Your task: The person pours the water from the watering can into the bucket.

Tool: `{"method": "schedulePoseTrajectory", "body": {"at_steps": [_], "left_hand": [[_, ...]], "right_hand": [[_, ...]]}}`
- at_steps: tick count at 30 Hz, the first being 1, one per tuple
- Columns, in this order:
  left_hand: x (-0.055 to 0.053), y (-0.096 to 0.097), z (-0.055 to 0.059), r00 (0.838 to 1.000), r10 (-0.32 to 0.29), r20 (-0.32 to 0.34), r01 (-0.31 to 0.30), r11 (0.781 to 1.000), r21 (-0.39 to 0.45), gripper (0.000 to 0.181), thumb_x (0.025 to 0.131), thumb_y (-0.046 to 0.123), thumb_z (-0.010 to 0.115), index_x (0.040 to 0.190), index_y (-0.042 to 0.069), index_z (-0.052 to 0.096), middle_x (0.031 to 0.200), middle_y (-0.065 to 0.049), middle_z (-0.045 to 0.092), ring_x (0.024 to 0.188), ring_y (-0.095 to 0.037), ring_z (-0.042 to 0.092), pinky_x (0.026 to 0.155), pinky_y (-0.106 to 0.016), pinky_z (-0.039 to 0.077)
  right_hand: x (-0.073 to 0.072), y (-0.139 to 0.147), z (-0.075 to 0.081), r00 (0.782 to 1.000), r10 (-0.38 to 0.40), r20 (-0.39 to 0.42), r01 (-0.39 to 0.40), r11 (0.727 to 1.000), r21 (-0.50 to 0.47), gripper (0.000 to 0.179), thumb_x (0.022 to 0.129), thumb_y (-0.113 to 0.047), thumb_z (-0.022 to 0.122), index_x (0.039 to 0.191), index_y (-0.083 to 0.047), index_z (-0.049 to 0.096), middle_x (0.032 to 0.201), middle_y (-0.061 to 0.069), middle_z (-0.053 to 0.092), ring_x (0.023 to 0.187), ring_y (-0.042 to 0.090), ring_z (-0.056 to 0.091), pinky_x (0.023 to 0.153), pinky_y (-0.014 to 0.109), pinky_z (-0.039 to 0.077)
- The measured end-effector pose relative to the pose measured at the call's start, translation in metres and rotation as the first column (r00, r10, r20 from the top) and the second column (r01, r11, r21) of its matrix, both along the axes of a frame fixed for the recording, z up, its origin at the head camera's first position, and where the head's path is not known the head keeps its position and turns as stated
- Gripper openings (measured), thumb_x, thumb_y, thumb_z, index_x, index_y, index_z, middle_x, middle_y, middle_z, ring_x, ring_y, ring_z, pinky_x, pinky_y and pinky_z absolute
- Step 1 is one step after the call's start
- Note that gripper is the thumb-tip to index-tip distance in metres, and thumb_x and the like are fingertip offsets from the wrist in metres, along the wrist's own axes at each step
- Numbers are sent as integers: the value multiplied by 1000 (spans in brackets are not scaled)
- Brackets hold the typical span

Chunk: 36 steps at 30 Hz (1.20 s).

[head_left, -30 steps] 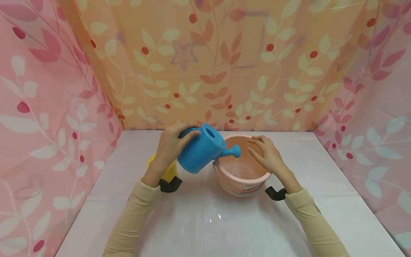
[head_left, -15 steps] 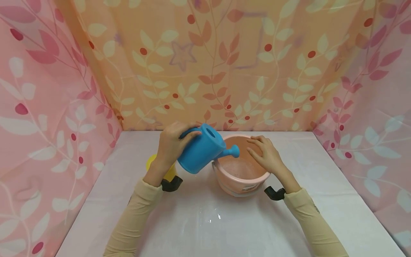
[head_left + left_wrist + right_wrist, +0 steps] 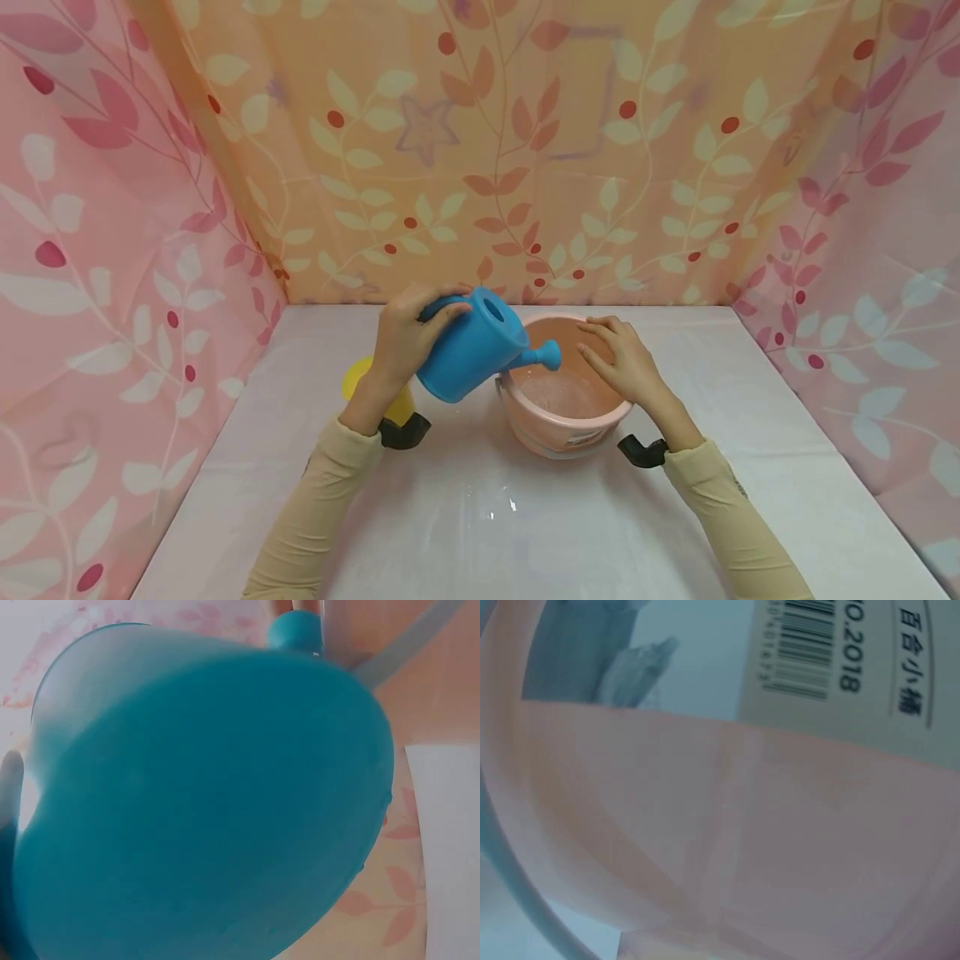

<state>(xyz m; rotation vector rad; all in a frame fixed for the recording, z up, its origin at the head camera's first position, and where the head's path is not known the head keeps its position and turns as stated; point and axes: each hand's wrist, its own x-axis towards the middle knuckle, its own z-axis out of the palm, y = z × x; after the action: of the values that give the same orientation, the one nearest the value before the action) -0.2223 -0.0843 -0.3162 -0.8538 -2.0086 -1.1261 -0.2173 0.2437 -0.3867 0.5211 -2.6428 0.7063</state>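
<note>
My left hand point(image 3: 401, 337) grips the handle of a blue watering can point(image 3: 472, 354), which is tilted to the right above the table. Its rose tip point(image 3: 551, 355) hangs over the inside of a pink bucket point(image 3: 551, 440). Faint ripples or glints show at the bucket's bottom; whether water is falling is hard to tell. On the bucket's right rim rests my right hand point(image 3: 626, 367), fingers extended over the opening. In the left wrist view the can's base point(image 3: 210, 802) fills most of the picture. The right wrist view shows the bucket's wall point(image 3: 727, 825) and its label point(image 3: 810, 667).
A yellow object point(image 3: 401, 407) stands behind my left forearm, mostly hidden. Small wet spots point(image 3: 512, 505) lie on the white table point(image 3: 570, 542) in front of the bucket. Patterned cloth walls point(image 3: 480, 208) enclose the back and both sides. Black camera mounts point(image 3: 642, 452) sit at the wrists.
The watering can and left hand have shifted only very slightly. Glints inside the bucket vary a little. My right hand and the bucket stay in place.
</note>
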Motion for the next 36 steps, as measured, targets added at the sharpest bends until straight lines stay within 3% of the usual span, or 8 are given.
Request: {"method": "schedulePoseTrajectory", "body": {"at_steps": [11,17,23,36], "left_hand": [[-3,4,-3,989,-104,108,87,985,150,27,79,13,72,106,10,69,99,-4,69,94,-16,63,87,-35,49],[9,8,8,972,-131,194,87,972,216,27,78,4,71,104,-1,68,100,-14,68,96,-24,62,87,-38,49],[23,11,24,972,-128,195,84,972,221,25,78,0,70,102,-8,66,98,-20,67,93,-29,63,86,-39,50],[25,15,22,977,-134,163,89,961,261,25,76,-2,72,99,-9,67,95,-21,68,91,-30,65,85,-37,51]], "right_hand": [[-1,0,0,1000,-6,12,6,1000,-3,40,89,-23,63,124,-7,57,128,12,49,112,33,44,82,51,42],[-1,0,0,1000,-9,7,9,1000,-5,40,88,-24,64,124,-7,58,127,12,49,112,33,44,82,52,42],[-2,2,-1,1000,-12,12,12,1000,-6,41,90,-32,61,124,-8,58,128,12,49,113,32,44,81,52,43],[-2,1,-2,1000,-6,10,6,1000,-15,41,89,-29,62,124,-7,58,127,12,49,112,31,44,81,51,43]]}}
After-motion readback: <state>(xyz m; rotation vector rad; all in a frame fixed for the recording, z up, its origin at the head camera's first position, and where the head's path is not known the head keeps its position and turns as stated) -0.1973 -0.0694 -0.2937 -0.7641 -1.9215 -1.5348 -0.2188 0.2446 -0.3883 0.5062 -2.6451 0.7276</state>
